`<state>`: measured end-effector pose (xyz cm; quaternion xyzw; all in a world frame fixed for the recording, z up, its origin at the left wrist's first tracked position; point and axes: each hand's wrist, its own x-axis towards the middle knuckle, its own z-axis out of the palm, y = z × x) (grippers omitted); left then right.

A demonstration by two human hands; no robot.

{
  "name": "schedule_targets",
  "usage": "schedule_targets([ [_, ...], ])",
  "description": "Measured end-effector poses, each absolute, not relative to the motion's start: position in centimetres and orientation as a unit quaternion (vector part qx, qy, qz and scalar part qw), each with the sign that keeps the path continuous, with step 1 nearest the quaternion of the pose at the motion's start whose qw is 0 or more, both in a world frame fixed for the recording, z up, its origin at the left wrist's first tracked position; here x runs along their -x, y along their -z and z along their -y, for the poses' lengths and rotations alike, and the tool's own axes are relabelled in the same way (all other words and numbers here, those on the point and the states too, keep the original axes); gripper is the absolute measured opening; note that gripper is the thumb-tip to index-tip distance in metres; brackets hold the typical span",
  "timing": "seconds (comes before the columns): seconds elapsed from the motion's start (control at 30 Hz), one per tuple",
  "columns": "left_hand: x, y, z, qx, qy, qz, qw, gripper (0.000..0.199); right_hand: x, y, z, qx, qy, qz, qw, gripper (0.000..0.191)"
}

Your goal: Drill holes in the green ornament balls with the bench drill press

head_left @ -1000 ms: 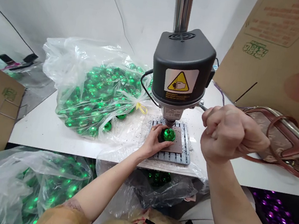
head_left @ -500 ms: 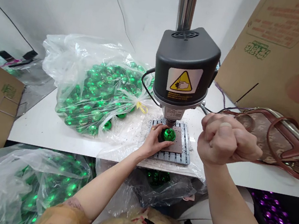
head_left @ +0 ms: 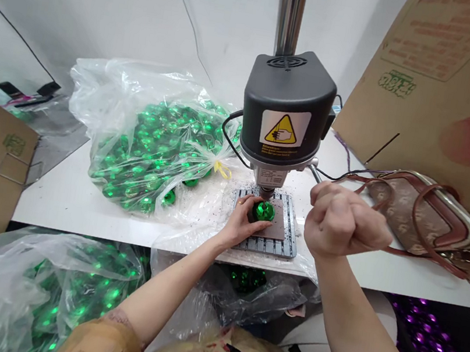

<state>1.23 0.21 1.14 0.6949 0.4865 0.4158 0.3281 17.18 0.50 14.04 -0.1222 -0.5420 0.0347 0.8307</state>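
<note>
My left hand has its thumb and fingers curved round a shiny green ball, holding it on a brown board. That board lies on the slotted metal base of a small drill press. The chuck is directly above the ball; whether a bit touches it I cannot make out. My right hand is closed in a fist round the end of the press's lever, whose grip the fingers hide.
A clear bag of green balls stands left on the white table, another bag below it. A brown handbag and a cardboard box are at the right. Purple balls show below right.
My right hand has shifted slightly down and left with the lever. The left hand keeps the green ball in the same place. The view has turned a little.
</note>
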Motion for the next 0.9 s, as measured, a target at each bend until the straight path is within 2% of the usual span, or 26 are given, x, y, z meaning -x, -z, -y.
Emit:
schedule_targets([
  [0.23,-1.9,-2.9,2.7,-0.651,-0.442,-0.555,0.27,0.048,-16.9,-20.1,-0.6,0.257,-0.154,0.498,0.814,0.046],
  [0.4,0.4,-2.4,9.1,-0.768,-0.276,-0.502,0.287,0.047,-17.1,-19.9,-1.2,0.23,-0.146,0.499,0.823,0.045],
  [0.5,2.6,0.2,12.5,-0.859,-0.18,-0.427,0.218,0.038,-17.1,-19.7,-1.3,0.231,-0.136,0.496,0.826,0.046],
  [0.67,4.9,4.4,15.8,-0.902,-0.094,-0.389,0.164,0.047,-16.9,-19.9,-1.2,0.235,-0.126,0.499,0.824,0.044],
  [0.8,3.7,4.6,17.0,-0.862,-0.073,-0.44,0.24,0.044,-16.8,-20.0,-1.0,0.209,-0.124,0.497,0.833,0.041],
  [0.9,1.9,3.4,16.5,-0.776,-0.036,-0.514,0.363,0.059,-16.6,-19.9,-1.1,0.202,-0.116,0.484,0.844,0.04],
])
